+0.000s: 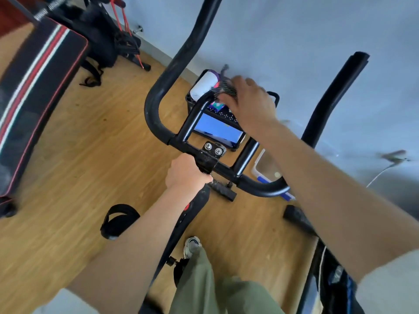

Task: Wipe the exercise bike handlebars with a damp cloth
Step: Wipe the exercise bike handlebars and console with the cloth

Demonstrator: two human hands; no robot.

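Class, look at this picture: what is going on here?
A person stands at an exercise bike and cleans its handlebars. The right hand presses a dark cloth onto the far crossbar of the inner loop. The left hand grips the near bar beside the bolted clamp, probably to steady the bike. A basket sits on the floor beyond the bars.

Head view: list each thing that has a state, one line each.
Left hand: closed around the crossbar beside the bolts.
Right hand: pressing the cloth on the inner loop bar.
Cloth: bunched under the fingers.
Handlebars: held at two places.
Screen: lit blue.
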